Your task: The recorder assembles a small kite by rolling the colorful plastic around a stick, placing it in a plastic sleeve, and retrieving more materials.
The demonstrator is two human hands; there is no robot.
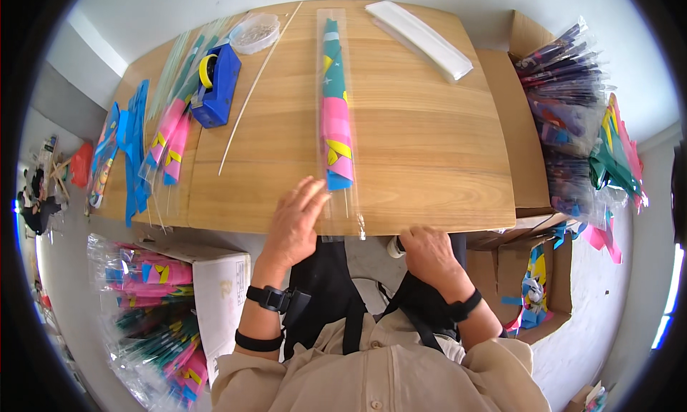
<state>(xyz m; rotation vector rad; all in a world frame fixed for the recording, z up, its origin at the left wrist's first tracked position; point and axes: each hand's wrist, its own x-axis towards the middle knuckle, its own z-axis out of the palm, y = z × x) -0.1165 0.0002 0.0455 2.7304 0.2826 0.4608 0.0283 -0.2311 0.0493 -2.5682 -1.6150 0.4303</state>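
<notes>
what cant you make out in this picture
All in the head view:
- Right hand: palm and anything within it, hidden by its back and curled fingers.
- Left hand: palm, hidden by its own back.
- Clear dish: exact contents, too small.
- White carton: its floor, covered by wrapped bundles.

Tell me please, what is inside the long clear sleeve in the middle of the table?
Inside the clear sleeve lies a rolled or folded sheet, green, pink, yellow and blue, with at least one thin rod showing past its blue end. The inner layers are covered.
</notes>
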